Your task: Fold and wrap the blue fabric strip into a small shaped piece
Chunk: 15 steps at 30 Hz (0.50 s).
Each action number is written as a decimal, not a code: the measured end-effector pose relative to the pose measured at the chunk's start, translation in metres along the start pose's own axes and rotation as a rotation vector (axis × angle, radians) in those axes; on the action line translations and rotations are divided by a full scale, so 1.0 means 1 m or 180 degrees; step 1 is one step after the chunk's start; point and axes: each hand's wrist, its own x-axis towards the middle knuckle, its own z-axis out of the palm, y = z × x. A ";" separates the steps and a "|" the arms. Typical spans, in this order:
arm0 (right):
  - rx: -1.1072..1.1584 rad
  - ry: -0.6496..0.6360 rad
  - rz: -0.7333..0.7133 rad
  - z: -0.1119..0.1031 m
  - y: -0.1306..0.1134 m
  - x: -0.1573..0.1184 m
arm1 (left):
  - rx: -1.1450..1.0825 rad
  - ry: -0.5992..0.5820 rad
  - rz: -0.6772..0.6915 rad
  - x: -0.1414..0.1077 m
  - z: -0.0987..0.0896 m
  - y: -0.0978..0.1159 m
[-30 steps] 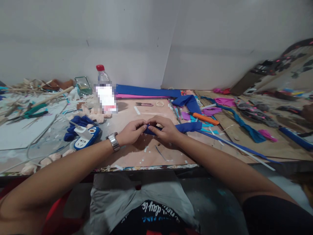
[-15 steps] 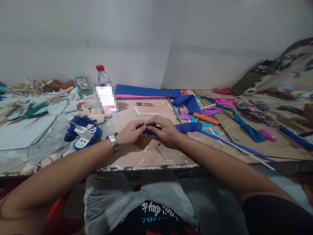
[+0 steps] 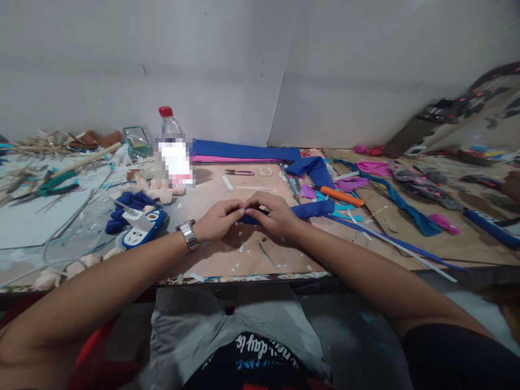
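My left hand (image 3: 221, 218), with a metal watch on its wrist, pinches the end of a dark blue fabric strip near the middle of the table. My right hand (image 3: 273, 214) is closed on the same blue fabric strip (image 3: 313, 209), which passes under the palm and comes out on the right. The fingertips of both hands meet. Beyond them lie small thread snips (image 3: 239, 173) and a ring of pale tape (image 3: 265, 171). An orange cutter (image 3: 342, 196) rests to the right on fabric scraps.
Left of my hands are a white and blue power socket (image 3: 142, 230), green-handled pliers (image 3: 59, 185) and a bottle with a red cap (image 3: 166, 111). A long blue fabric piece (image 3: 244, 149) lies along the wall. A thin white strip (image 3: 410, 256) crosses the right front edge.
Both hands stay in nearly the same place on the blue strip. The strip's free end on the right has shifted slightly left and up.
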 end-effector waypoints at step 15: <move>-0.0075 0.0105 0.0047 0.000 0.000 0.001 | 0.0102 0.0136 -0.0086 0.000 0.000 0.002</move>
